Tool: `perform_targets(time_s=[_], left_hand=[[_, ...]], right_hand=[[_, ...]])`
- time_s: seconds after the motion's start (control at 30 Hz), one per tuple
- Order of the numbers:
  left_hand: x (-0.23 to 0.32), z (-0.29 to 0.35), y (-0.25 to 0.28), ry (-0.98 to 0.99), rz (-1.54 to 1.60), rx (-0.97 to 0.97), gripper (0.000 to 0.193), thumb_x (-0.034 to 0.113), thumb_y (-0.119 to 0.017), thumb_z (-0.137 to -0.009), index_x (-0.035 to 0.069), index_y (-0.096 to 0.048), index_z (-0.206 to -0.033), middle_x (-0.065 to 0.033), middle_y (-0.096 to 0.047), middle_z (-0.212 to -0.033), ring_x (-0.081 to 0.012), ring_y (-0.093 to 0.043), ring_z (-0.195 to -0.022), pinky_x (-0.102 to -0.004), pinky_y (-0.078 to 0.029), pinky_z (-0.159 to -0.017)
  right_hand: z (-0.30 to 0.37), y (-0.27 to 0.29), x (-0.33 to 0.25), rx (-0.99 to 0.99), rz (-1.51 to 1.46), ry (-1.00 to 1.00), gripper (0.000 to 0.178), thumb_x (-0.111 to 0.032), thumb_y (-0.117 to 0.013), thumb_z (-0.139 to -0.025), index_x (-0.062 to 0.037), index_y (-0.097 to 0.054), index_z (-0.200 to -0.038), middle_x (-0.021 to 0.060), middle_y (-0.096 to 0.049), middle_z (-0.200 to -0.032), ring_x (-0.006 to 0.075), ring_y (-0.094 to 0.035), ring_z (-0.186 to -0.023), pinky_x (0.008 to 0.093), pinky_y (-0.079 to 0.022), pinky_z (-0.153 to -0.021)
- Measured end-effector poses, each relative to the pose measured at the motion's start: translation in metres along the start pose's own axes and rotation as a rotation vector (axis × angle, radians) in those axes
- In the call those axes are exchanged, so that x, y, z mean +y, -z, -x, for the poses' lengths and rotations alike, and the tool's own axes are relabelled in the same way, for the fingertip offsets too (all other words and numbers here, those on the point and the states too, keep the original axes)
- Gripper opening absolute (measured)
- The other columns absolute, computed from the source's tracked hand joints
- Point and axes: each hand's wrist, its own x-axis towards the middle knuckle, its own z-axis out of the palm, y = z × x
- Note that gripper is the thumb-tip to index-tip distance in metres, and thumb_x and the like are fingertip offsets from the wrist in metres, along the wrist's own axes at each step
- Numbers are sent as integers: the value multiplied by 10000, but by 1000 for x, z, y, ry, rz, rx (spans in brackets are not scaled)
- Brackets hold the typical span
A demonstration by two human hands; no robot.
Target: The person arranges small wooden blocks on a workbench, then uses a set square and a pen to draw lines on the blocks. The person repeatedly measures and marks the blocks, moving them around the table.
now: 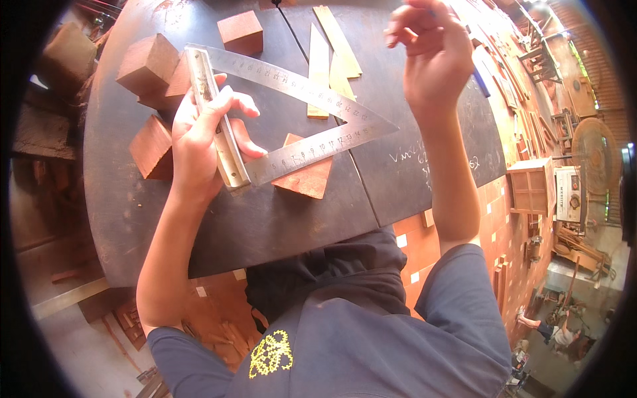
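My left hand (199, 139) is closed around the metal stock of a triangular set square (288, 81), whose silver ruled blade points right, with an open middle. The stock runs steeply down across my palm. Beneath the lower ruled edge sits a reddish wooden block (306, 180), partly covered by it. Raised over the table at the upper right, my right hand (434, 60) has curled fingers and seems to grip a blue pen (482, 81). Only a blue fleck at the fingers and the pen's rear part show; the hand hides the rest.
More wooden blocks (240, 32) stand at the left and back of the dark table (298, 229). Pale thin wood pieces (320, 73) lie beyond the set square. Handwriting marks the tabletop's right side. A wooden box (531, 186), machinery and another person (564, 337) are farther right.
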Motion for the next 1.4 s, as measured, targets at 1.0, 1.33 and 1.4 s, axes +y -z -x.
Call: perform_targets(time_s=[1.0,1.33,1.4], left_hand=[[14,-1,3,371,-58,-267,773,98,-707,-823,-35,-320,-1480,-199,-701,-1064,-221,-706,-902,-319,-537,-885],[10,10,-11,245,-82,-293,789,162,-764,-869,-12,-318,-1497,-164,-702,-1086,-170,-665,-886,-295,-513,-863],[8,13,-19,280,-38,-299,778,181,-763,-891,-8,-319,-1500,-145,-696,-1096,-156,-650,-900,-291,-516,-853]], right_hand=[[26,-13,-13,-1054,1136,-271,676,-420,-904,-725,-53,-483,-1107,237,-626,-1122,381,-636,-1034,423,-504,-867],[23,-7,-21,-1080,1160,-205,713,-483,-898,-704,-39,-501,-1097,179,-580,-852,354,-587,-781,426,-473,-720],[17,-3,-30,-1106,1191,-244,695,-479,-898,-703,-38,-506,-1071,174,-574,-828,349,-576,-761,422,-465,-704]])
